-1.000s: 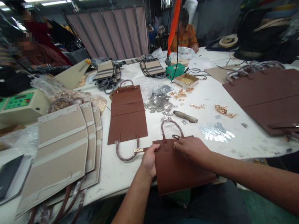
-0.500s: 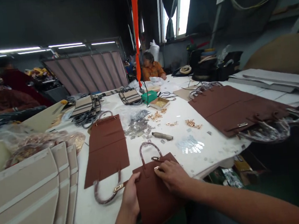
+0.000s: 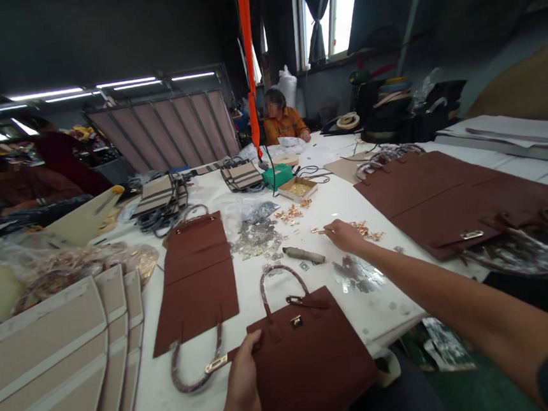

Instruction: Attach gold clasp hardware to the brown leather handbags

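Note:
My left hand (image 3: 244, 384) grips the left edge of a brown leather bag panel (image 3: 311, 362) with a looped handle and a gold clasp, lying at the near edge of the white table (image 3: 336, 206). My right hand (image 3: 344, 235) is stretched out over the table, fingers pinched on a small gold metal fitting (image 3: 323, 231), beside a scatter of gold fittings (image 3: 363, 228). A grey hand tool (image 3: 303, 255) lies just left of that hand, and silver plates (image 3: 356, 272) lie below it.
A second brown panel (image 3: 198, 273) lies at left, beige panels (image 3: 52, 359) further left, large brown panels (image 3: 451, 199) at right. Silver parts (image 3: 255, 236), a box of gold parts (image 3: 297, 189) and a green box (image 3: 276, 176) sit mid-table. A person in orange (image 3: 282, 120) sits far back; other people are at left.
My right hand left the bag's clasp and reached forward to the gold fittings, pinching one. The left hand stayed on the panel. The camera tilted up.

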Demonstrator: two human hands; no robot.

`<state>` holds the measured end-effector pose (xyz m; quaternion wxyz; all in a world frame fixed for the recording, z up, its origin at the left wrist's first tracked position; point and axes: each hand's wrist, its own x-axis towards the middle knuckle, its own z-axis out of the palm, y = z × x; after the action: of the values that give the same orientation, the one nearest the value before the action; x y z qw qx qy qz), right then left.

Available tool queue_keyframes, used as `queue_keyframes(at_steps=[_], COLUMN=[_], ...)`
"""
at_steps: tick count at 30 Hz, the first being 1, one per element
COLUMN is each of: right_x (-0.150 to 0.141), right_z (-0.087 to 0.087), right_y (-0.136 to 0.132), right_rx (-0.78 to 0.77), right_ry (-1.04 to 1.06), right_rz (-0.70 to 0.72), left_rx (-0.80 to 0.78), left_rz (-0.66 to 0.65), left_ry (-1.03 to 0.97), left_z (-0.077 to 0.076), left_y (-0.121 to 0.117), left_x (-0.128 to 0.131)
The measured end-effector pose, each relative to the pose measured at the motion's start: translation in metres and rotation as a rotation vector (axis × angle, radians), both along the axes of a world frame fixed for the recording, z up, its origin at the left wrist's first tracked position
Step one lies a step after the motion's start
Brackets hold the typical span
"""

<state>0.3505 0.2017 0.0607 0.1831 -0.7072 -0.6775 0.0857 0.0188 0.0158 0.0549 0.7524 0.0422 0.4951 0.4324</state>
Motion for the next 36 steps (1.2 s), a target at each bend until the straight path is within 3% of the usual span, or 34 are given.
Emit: queue_keyframes(at_steps=[6, 13, 15, 18, 21, 25, 28, 31, 36], right_x=[-0.006, 0.008, 0.006, -0.008, -0.036, -0.09, -0.135, -0.17, -0.19], right_z=[-0.019, -0.02, -0.017, -0.005, 0.015, 0.028, 0.016, -0.002, -0.01], right_y=[0.038, 0.027, 0.013, -0.02, -0.072, -0.149, -0.189, -0.206, -0.213], right_rx=[-0.138, -0.136, -0.104, -0.056, 0.017, -0.055, -0.137, -0.179, -0.031], right_ry=[-0.115, -0.13, -0.04, 0.315, 0.73, 0.958, 1.01, 1.004, 0.631], right_rz=[-0.019, 0.05, 0.058, 0.049, 0.052, 0.146, 0.23, 0.276, 0.365], left_rx=[-0.006, 0.026, 0.05, 0.085, 0.118, 0.183, 0.24, 0.298, 0.343], left_rz=[0.128, 0.171, 0.185, 0.204, 0.219, 0.238, 0.241, 0.244, 0.283], left_ry=[0.046, -0.034, -0.031, -0.026, -0.026, -0.03, -0.035, -0.029, 0.04], left_z=[-0.006, -0.012, -0.013, -0.016, -0.02, -0.024, -0.027, -0.03, -0.036], left_y=[-0.007, -0.009, -0.011, -0.014, -0.016, -0.017, -0.017, -0.019, -0.021], left_x=[0.003, 0.003, 0.002, 0.002, 0.002, 0.002, 0.003, 0.003, 0.003])
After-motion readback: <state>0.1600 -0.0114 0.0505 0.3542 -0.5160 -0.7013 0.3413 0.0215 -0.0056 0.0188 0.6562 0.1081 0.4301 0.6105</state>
